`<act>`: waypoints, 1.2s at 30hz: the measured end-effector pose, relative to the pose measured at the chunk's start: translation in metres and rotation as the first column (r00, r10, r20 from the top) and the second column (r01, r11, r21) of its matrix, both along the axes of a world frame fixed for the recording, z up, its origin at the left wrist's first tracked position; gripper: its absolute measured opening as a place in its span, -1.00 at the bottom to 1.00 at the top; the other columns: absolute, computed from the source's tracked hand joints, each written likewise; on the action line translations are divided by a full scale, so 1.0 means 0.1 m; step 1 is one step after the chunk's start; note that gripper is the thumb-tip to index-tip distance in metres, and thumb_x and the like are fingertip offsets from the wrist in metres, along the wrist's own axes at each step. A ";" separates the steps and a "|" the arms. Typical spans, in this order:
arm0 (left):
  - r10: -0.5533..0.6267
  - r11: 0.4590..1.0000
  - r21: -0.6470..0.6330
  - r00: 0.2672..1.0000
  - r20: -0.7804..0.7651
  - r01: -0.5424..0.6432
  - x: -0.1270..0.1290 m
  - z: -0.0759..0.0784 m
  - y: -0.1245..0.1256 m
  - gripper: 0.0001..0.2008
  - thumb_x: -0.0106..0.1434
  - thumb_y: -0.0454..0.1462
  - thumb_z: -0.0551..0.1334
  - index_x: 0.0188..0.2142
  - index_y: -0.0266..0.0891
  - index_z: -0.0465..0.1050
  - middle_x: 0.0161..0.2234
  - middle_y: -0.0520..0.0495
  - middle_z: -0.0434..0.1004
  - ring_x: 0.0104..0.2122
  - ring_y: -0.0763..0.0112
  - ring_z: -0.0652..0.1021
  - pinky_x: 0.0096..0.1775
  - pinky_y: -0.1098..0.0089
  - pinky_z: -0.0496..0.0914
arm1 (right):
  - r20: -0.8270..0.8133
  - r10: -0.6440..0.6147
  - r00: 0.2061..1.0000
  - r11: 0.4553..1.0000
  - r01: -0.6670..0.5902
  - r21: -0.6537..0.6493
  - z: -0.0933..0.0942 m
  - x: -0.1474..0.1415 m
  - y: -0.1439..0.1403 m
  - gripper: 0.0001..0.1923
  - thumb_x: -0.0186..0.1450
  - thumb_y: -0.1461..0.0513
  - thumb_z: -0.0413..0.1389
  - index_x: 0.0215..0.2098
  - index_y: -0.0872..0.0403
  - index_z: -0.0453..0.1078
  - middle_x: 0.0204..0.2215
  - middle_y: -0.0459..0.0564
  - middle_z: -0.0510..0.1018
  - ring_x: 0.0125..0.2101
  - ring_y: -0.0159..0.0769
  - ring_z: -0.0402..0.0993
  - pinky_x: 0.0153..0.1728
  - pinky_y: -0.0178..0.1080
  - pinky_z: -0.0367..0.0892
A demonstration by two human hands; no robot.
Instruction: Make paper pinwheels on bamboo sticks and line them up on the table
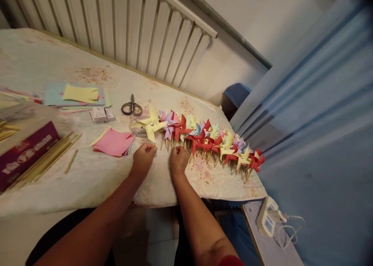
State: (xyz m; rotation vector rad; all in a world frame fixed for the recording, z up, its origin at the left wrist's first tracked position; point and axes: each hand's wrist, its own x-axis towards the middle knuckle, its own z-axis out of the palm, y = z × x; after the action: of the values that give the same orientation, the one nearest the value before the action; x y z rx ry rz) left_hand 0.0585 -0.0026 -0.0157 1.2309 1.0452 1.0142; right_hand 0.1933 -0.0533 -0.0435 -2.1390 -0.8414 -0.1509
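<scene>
The left hand [143, 154] pinched the stick of a yellow pinwheel [150, 126] at the left end of the pinwheel row [210, 139] on the table [96, 176]. The right hand [178, 160], fingers curled, touched neighbouring sticks. A red box [25, 151] lay left; its contents were hidden.

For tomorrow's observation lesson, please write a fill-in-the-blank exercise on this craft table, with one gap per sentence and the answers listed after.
1. The left hand holds the stick of a ______ pinwheel.
2. The right hand rests at the near end of a long row of paper ______.
3. Behind the pinwheels lies a pair of ______ with dark handles.
4. Left of the hands lies a stack of ______ paper squares beside wooden sticks.

Missing words: yellow; pinwheels; scissors; pink
</scene>
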 end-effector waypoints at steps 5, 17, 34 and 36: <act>0.006 1.000 0.016 1.000 -0.014 -0.006 0.01 -0.04 0.02 -0.84 0.05 -0.16 0.24 -0.46 -0.21 0.40 -0.58 0.10 0.34 -0.51 0.42 0.39 -0.40 0.41 0.24 | -0.019 -0.006 1.000 1.000 0.006 0.003 0.01 -0.01 0.02 -0.83 0.25 0.26 0.05 -0.41 0.08 0.47 -0.52 -0.01 0.54 -0.46 -0.23 0.41 -0.34 -0.26 0.22; -0.002 0.999 0.039 0.998 -0.060 0.004 -0.01 -0.01 0.00 -0.84 0.07 -0.17 0.23 -0.46 -0.22 0.41 -0.58 0.10 0.35 -0.51 0.42 0.39 -0.38 0.40 0.25 | -0.002 -0.004 1.000 1.000 0.004 -0.001 0.02 -0.03 0.01 -0.82 0.26 0.26 0.03 -0.40 0.08 0.47 -0.51 -0.01 0.55 -0.45 -0.24 0.41 -0.34 -0.26 0.22; 0.008 0.999 0.042 0.999 -0.038 -0.007 -0.03 0.00 0.02 -0.83 0.08 -0.15 0.22 -0.46 -0.21 0.38 -0.58 0.10 0.33 -0.51 0.41 0.37 -0.39 0.40 0.23 | 0.008 0.012 1.000 1.000 -0.013 0.014 -0.03 -0.01 0.00 -0.82 0.26 0.26 0.03 -0.40 0.09 0.46 -0.52 -0.01 0.54 -0.45 -0.23 0.41 -0.32 -0.25 0.22; 0.014 0.999 0.039 0.999 -0.035 -0.013 -0.05 0.00 0.02 -0.83 0.08 -0.15 0.22 -0.46 -0.21 0.37 -0.58 0.10 0.33 -0.51 0.42 0.37 -0.39 0.40 0.23 | 0.000 0.009 1.000 1.000 -0.009 0.009 -0.03 -0.01 0.01 -0.82 0.26 0.26 0.03 -0.41 0.08 0.46 -0.52 -0.01 0.54 -0.46 -0.23 0.40 -0.32 -0.25 0.22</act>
State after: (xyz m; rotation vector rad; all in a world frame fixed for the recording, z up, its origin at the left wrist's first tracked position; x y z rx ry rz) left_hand 0.0540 -0.0004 -0.0157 1.2787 1.0668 1.0304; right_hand 0.1927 -0.0527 -0.0468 -2.1266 -0.8482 -0.1500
